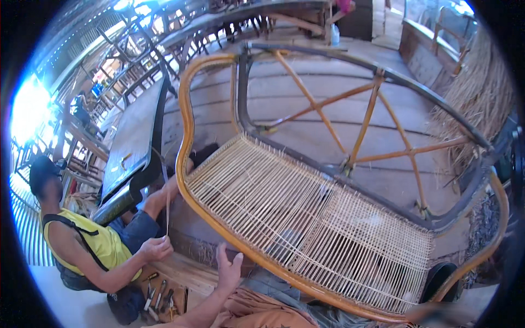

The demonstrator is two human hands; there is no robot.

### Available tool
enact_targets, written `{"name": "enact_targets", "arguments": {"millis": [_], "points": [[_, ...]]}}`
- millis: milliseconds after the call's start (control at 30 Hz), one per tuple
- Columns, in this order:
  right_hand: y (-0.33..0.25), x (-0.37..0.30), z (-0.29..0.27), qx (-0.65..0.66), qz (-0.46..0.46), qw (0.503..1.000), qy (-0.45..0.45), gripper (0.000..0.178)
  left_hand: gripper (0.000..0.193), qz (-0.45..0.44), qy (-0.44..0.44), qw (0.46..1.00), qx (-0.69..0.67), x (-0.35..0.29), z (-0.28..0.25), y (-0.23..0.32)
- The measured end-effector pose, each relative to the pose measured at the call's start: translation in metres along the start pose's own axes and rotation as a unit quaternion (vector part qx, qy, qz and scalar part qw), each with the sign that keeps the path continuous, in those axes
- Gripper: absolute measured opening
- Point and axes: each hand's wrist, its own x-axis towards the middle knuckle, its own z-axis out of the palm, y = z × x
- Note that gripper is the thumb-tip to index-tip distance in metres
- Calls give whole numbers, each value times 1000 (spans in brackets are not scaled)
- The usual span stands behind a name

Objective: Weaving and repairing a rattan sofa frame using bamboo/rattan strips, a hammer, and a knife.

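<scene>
Here left hand (228, 268) open, just below rattan frame (188, 136) edge.

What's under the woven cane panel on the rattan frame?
Through the gaps in the woven panel, dark shapes and grey floor show, but the strands hide what they are. The person's left hand is raised just below the frame's rim. The right hand is not in view.

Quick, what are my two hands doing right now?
Left hand: open, fingers spread, holding nothing, just below the rattan frame.
Right hand: only a blur at the picture's lower right edge, so cannot be told.
</scene>
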Motion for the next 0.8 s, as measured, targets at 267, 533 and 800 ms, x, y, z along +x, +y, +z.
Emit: {"name": "enact_targets", "arguments": {"millis": [267,533,800], "points": [[19,3,15,-52,-63,997,-15,47,45,-396,-138,657,-626,-7,56,-29],[54,8,9,-114,-69,991,-15,42,37,-429,-88,609,-661,2,63,-17],[123,-5,1,-260,-79,962,-29,42,40,-377,-209,640,-637,27,36,1]]}}
